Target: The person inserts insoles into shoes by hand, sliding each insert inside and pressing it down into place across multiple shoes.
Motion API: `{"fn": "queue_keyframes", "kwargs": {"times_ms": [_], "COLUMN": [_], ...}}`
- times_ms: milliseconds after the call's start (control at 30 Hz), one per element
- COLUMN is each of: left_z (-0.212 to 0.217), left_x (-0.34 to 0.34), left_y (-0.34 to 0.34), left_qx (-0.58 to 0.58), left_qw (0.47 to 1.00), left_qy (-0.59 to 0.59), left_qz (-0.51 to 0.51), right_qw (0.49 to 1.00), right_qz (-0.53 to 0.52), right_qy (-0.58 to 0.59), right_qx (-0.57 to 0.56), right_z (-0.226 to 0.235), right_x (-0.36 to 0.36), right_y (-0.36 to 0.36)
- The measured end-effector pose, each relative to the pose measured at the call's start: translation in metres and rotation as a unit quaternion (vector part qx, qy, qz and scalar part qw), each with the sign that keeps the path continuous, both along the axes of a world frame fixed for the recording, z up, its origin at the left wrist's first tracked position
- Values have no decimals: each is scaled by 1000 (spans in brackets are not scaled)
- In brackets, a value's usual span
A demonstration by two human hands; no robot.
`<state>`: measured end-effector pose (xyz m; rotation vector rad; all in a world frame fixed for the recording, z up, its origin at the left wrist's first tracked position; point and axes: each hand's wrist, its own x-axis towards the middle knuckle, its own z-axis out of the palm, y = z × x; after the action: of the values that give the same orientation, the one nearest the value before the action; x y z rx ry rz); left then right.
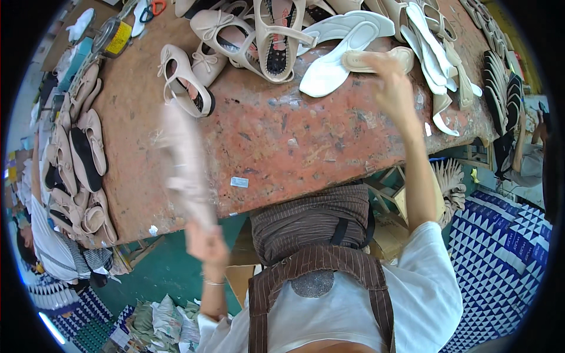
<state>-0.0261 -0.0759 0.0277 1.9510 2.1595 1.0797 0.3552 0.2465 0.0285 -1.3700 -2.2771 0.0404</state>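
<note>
The left grip (207, 244), just off the near edge of the tabletop (282, 147), grasps blurred beige footwear (187, 162) above the tabletop's left part. The right grip (391, 88), blurred, is at a tan insole (358, 62) on the tabletop's far side; whether grasping, I cannot tell.

A brown cloth apron with fine pale pinstripes (309, 226) carries two wide matching shoulder straps (381, 303) and a narrow black band (339, 231). Beneath the apron is a white short-sleeved T-shirt (421, 288) with a dark grey, speckled, rounded patch (315, 284) between the straps. Left of the apron, a thin pale bracelet (213, 283) rings the left wrist (213, 273).
</note>
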Motion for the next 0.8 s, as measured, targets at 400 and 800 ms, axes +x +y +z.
{"fn": "queue_keyframes", "kwargs": {"times_ms": [400, 800], "left_z": [9, 33], "left_x": [109, 50], "left_y": [275, 181], "left_qx": [74, -7], "left_qw": [995, 968], "left_qy": [16, -189], "left_qz": [-63, -165], "right_qw": [982, 757], "right_qz": [30, -198], "right_qy": [88, 516], "right_qx": [-165, -348], "right_z": [39, 64], "right_x": [57, 59], "right_y": [22, -44]}}
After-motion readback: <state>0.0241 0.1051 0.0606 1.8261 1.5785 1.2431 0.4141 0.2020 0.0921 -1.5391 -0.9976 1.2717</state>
